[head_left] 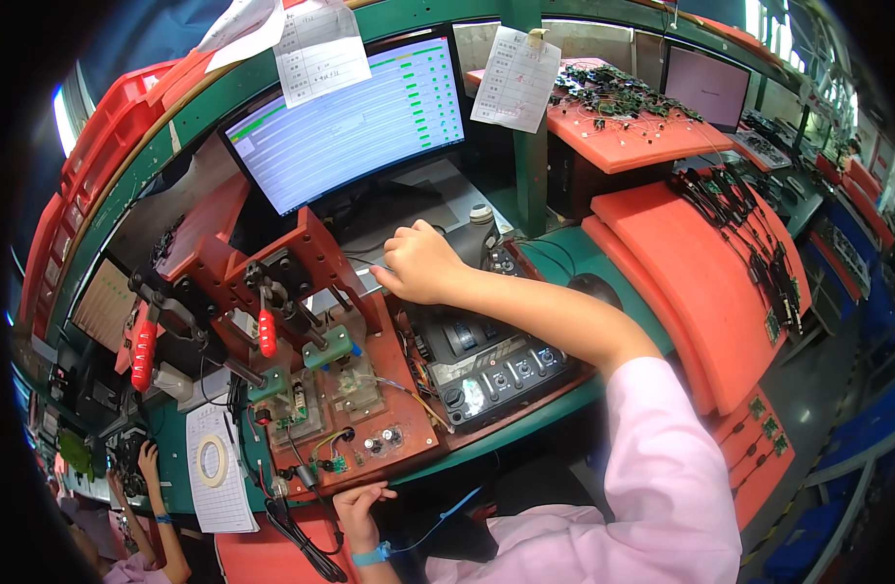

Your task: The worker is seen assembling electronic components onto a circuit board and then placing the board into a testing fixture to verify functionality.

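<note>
right hand up at the keyboard, left hand at the jig's edge

right hand reaches over the black control box, fingers curled loosely on the keyboard below the monitor, gripping nothing; left hand sits half-open at the red test jig front edge, beside a small green circuit board.

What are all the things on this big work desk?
Monitor: one, lit, back centre.
Paper notes: several, white, hung above the desk.
Test jig: one, red-brown, centre left.
Clamp handles: two, red, on the jig.
Control box: one, black with buttons, centre.
Tape roll: one, pale, on a sheet at lower left.
Foam trays: several, orange-red, at right, carrying small green boards.
Another person's hands: lower left.
Left hand: blue wrist strap, by the jig's front edge.
Right hand: behind the control box.
</note>
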`<state>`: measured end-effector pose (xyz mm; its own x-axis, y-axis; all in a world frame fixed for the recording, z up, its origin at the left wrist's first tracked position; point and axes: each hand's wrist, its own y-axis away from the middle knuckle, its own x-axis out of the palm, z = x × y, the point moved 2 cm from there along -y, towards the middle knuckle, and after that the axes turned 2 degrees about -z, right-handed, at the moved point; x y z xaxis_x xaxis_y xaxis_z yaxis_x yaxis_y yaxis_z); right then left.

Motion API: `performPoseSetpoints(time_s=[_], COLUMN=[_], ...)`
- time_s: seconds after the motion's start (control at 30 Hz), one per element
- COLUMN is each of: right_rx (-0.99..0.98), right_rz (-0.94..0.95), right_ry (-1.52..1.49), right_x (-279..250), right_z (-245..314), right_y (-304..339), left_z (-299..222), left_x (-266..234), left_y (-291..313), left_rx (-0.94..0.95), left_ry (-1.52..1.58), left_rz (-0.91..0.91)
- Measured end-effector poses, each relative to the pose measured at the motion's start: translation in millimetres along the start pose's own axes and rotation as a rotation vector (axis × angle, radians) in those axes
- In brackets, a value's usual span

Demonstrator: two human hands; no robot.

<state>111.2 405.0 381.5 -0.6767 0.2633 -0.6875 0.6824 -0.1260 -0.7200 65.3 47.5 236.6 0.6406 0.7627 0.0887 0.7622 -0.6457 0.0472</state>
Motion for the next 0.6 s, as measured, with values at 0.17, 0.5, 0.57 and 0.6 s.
performPoseSetpoints(time_s=[0.17,0.5,0.57,0.6], right_rx=[-0.056,0.411,0.499,0.537], right_rz=[-0.14,-0.087,0.07,0.121], right_ry=[-0.126,0.295,0.394,0.42], right_x=[-16,-90,-84,-84], right_z=[-6,-80,-85,-87], right_y=[15,186,222,233], left_z=[0,-2,-3,-3], left_x=[6,2,4,5], left_y=[-6,-1,-1,-2], left_rx=[-0.01,-0.007,-0.005,-0.006], left_ry=[0.032,0.045,0.048,0.047], left_rz=[0.021,0.0,0.017,0.035])
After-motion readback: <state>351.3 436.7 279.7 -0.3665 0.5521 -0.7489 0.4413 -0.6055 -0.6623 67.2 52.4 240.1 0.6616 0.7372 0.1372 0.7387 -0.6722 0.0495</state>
